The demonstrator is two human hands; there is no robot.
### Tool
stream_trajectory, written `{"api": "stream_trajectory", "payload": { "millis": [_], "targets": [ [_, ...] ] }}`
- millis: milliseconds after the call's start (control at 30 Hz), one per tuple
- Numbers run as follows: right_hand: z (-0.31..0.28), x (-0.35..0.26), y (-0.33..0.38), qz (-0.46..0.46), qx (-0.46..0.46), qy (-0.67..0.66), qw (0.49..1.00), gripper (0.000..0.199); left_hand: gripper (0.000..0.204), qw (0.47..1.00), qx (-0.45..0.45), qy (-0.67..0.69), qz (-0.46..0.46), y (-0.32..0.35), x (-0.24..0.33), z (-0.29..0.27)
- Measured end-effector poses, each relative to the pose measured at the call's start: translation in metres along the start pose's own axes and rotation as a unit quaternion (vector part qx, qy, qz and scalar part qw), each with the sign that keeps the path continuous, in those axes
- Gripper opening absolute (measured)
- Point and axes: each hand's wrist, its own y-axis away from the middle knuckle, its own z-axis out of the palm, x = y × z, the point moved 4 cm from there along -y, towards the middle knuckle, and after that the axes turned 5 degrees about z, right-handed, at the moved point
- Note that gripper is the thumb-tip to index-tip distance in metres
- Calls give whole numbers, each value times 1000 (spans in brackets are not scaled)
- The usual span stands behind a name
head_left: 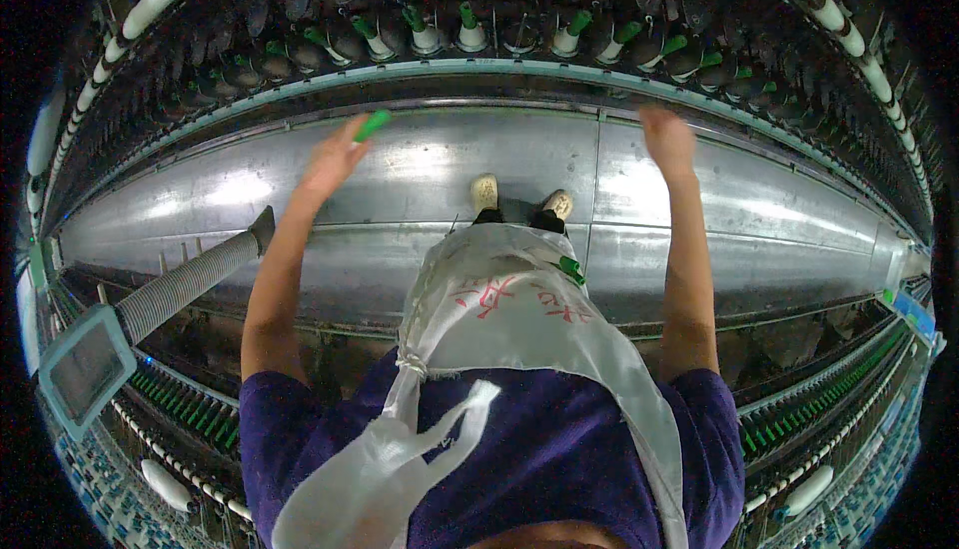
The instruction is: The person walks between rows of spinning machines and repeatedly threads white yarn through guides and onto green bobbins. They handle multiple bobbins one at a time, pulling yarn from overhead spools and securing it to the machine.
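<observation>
My left hand (335,159) is raised ahead on the left, its fingers closed round a green bobbin tube (373,125) that sticks out past them. Ahead on the right, my right hand (667,139) is held up with curled fingers and is somewhat blurred. Anything inside that hand is hidden. Both hands are nearest the long spinning frame, where several bobbins (426,37) with green tops and white yarn stand in a row. One spindle place (519,34) in the row's middle shows no green top. Another green tube (571,269) pokes out at my white apron (529,319).
A pale rail (499,66) runs along the frame's front. Below lies a shiny metal floor (420,164), with my shoes (483,192) on it. At left a ribbed hose (190,284) joins a pale-framed box (88,369). Behind me stands another row of green tubes (779,429).
</observation>
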Motion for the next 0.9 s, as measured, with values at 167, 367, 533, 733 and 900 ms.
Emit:
{"api": "stream_trajectory", "payload": {
  "millis": [167, 367, 533, 733, 900],
  "targets": [
    [50, -93, -6, -156, -88, -116, 977, 23, 31, 696, 300, 563, -330, 37, -102, 23],
    [63, -135, -63, 0, -197, -82, 977, 75, 47, 812, 219, 445, -307, 53, -141, 7],
    [72, -141, -72, -10, -106, -44, 993, 59, 28, 886, 197, 314, -277, 43, -147, -13],
    [91, -146, -77, 88, -62, -172, 979, 67, 24, 871, 226, 337, -277, 38, -150, -34],
    [93, -147, -86, 28, -159, -228, 960, 85, 20, 803, 274, 442, -291, 51, -157, -42]
  ]
}}
